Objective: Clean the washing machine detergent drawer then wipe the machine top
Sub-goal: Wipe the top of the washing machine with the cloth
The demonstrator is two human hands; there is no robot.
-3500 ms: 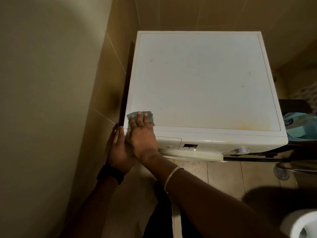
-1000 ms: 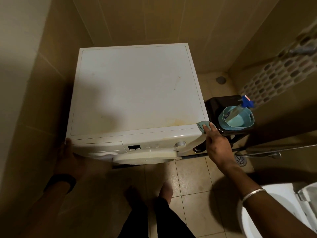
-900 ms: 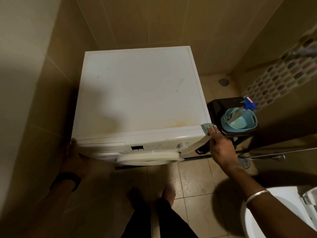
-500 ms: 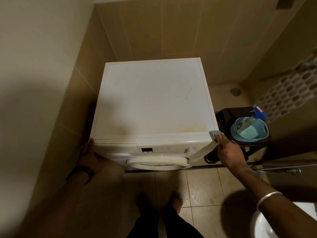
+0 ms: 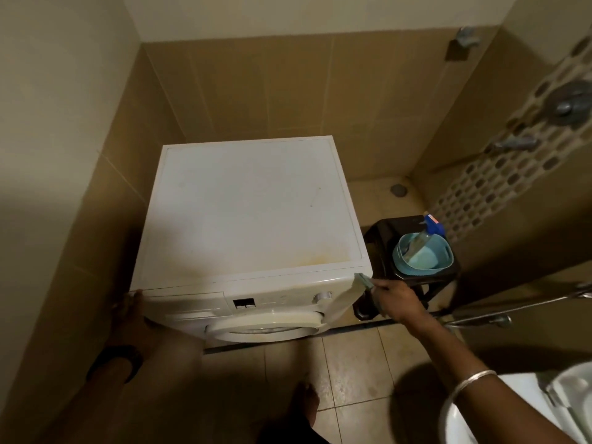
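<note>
A white front-loading washing machine [image 5: 253, 219] stands in a tiled corner, its top bare with a yellowish stain near the front right. The detergent drawer [image 5: 185, 304] at the front left is closed. My right hand [image 5: 395, 299] holds a small green cloth [image 5: 365, 282] against the machine's front right corner. My left hand [image 5: 131, 315] rests with straight fingers on the machine's front left corner beside the drawer.
A dark stool [image 5: 407, 251] to the right of the machine carries a teal basin [image 5: 423, 254] with a spray bottle [image 5: 424, 233] in it. A white toilet [image 5: 519, 408] is at the lower right. Tiled walls close in left and behind. My feet stand on the floor tiles.
My right hand swept the cloth from the front left of the top across to the front right corner. My left hand stayed at the front left corner. My head has pulled back.
</note>
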